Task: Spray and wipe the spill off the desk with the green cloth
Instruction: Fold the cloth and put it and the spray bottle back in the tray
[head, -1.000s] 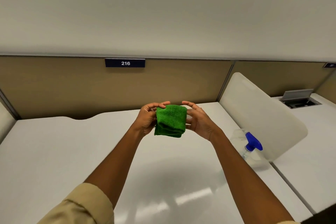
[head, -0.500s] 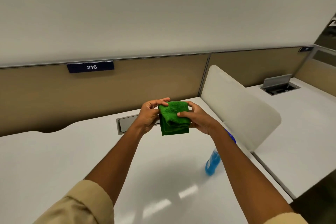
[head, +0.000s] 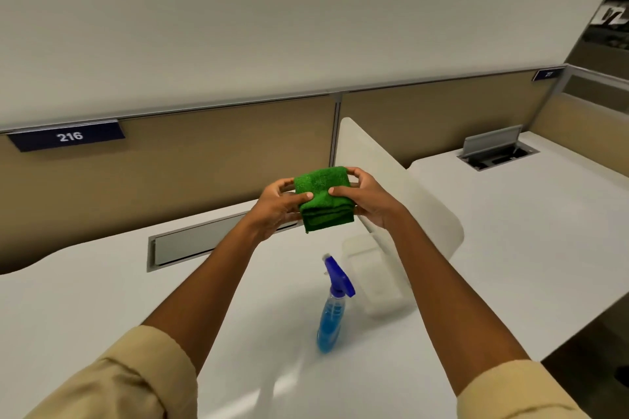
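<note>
Cloth: I have the green cloth (head: pixel 323 198) folded into a thick pad and held up in the air, above and behind the spray bottle (head: pixel 333 306), well clear of the desk (head: pixel 85 299).
Left hand: my left hand (head: pixel 277 206) pinches the cloth's left edge, thumb on the front face, fingers behind.
Right hand: my right hand (head: pixel 366 196) pinches the right edge the same way.
Change: a second ago the cloth hung looser between my fingertips; now both thumbs press onto its face, so the fold looks tighter. My view has swung right, bringing the bottle fully into sight, standing upright just left of the white divider (head: pixel 401 187).
Bottle: untouched, blue liquid inside, nozzle pointing away from me.
Spill: I cannot make out any spill on the desk near the bottle.
Meaning: I judge the cloth is ready; spraying is not yet done, and one hand must let go to take the bottle.
</note>
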A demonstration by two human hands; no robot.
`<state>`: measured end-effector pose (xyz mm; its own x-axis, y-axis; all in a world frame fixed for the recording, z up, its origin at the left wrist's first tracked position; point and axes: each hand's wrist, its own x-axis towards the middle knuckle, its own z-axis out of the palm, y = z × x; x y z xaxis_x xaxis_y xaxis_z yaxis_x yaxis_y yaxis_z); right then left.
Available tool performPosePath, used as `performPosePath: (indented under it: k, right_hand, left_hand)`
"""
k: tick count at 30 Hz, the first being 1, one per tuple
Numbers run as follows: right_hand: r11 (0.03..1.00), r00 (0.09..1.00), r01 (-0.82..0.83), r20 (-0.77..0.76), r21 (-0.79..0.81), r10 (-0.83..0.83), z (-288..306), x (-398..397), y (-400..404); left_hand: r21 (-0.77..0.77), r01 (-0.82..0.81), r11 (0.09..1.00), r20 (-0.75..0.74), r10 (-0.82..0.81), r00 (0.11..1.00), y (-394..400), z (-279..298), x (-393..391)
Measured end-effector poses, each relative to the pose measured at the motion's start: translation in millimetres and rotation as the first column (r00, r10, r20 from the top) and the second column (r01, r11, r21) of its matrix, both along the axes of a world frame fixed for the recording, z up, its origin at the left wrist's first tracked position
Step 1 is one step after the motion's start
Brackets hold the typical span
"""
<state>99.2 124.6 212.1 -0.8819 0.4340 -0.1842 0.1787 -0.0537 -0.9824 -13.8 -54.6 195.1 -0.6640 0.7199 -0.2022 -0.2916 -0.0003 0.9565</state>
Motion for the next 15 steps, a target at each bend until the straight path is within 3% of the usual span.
performPosePath:
  k: [6,15]
  right_hand:
    - [0.999,0.996,0.03,0.081,-0.011,-0.029,-28.0,19.3,76.2]
    - [0.99,0.978,0.122,0.18,-0.074,-0.107,-78.1,31.0,132.6]
  left_hand:
    - [-0.127,-0.027,0.992,0.018,0.03,0.999,82.6,-11.6,28.6]
    - [-0.374,-0.22,0.901,0.037,0.252,0.967,179.8,-50.8,57.4]
